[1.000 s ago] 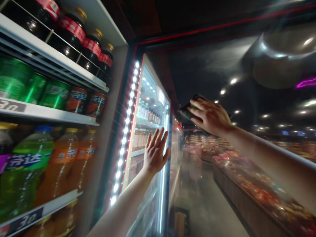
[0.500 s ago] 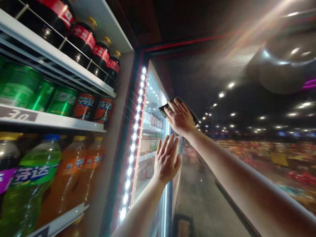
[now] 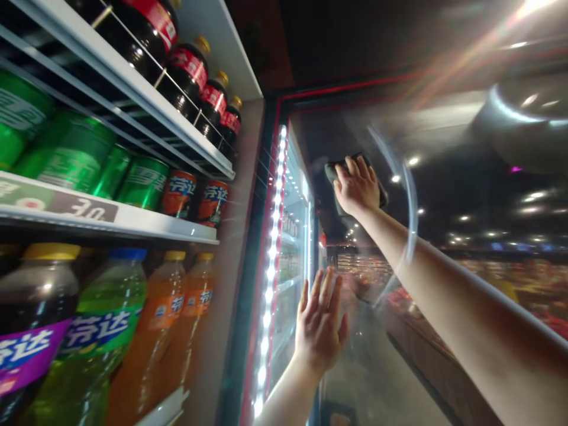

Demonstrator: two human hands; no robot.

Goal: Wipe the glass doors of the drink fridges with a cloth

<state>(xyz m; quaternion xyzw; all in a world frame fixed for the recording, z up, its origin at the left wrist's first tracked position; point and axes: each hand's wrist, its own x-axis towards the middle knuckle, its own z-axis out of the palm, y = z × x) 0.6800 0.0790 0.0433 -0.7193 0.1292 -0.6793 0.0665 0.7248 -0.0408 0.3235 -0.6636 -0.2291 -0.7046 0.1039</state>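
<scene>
Pressed flat over dark cloth (image 3: 333, 173) on glass door (image 3: 444, 142): right hand's fingers (image 3: 357, 168), undersides hidden. Spread open, apparently empty: left hand's fingers (image 3: 326, 290), palm contact unclear. Cloth's outline partly covered.

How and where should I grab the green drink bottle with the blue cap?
Take the green drink bottle by the neck, just under its blue cap, reaching in from the open front. It stands upright and narrows there, so that's likely the easiest hold. Lower down, the purple-labelled bottle and orange bottle crowd its wider body.
</scene>
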